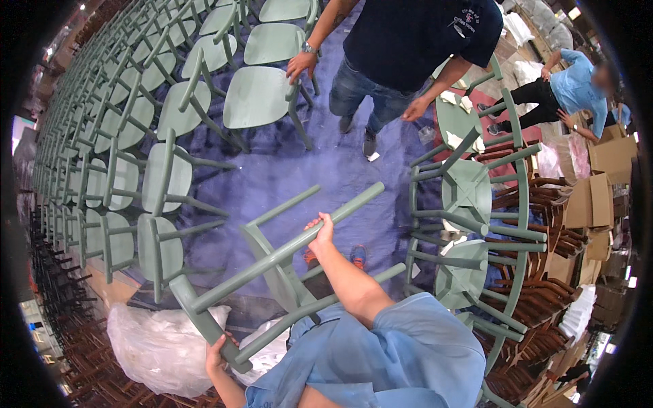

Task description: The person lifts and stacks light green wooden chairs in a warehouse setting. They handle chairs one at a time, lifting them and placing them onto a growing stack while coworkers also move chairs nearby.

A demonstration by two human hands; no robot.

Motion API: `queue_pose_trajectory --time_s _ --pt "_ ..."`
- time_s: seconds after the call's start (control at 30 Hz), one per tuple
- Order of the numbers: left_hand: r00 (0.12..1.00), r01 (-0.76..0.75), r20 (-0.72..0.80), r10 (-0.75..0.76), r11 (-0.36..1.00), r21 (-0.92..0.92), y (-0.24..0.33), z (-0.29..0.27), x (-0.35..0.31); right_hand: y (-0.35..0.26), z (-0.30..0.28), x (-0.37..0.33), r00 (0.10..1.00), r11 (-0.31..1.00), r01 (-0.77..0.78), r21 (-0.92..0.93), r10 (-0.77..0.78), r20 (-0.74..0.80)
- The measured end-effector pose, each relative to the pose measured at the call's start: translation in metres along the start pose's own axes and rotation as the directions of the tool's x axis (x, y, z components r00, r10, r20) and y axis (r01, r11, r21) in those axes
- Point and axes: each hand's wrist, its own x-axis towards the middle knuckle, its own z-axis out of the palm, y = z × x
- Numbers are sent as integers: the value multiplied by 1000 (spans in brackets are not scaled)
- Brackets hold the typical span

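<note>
A pale green wooden chair (262, 260) hangs tilted in front of my body, its legs pointing up and away. My right hand (322, 230) is closed round one long leg, partway along it. At the lower left, my left hand (218, 351) grips the curved backrest. The seat, seen nearly edge-on, lies below the long leg. Both hands are on this one chair, and part of it is hidden behind my right forearm.
Rows of green chairs (163, 180) stand on the left. More green chairs, some upside down (466, 187), line the right. A co-worker in a dark shirt (415, 44) touches a chair ahead. Plastic wrap (160, 347) lies lower left; brown chair frames (544, 285) are far right.
</note>
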Motion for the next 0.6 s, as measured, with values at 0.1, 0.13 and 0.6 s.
queue_pose_trajectory --time_s 0.1,0.13,0.6 --pt "1000 -7 4 7 1000 7 -26 0 -13 -9 -21 -3 997 999 34 -22 -32 68" --pt "1000 -20 9 20 1000 -1 -36 3 -19 -14 -26 -6 997 999 16 -31 -14 71" --pt "772 -300 -527 355 935 191 -264 18 -166 -59 -139 -142 963 989 -99 -107 123 240"
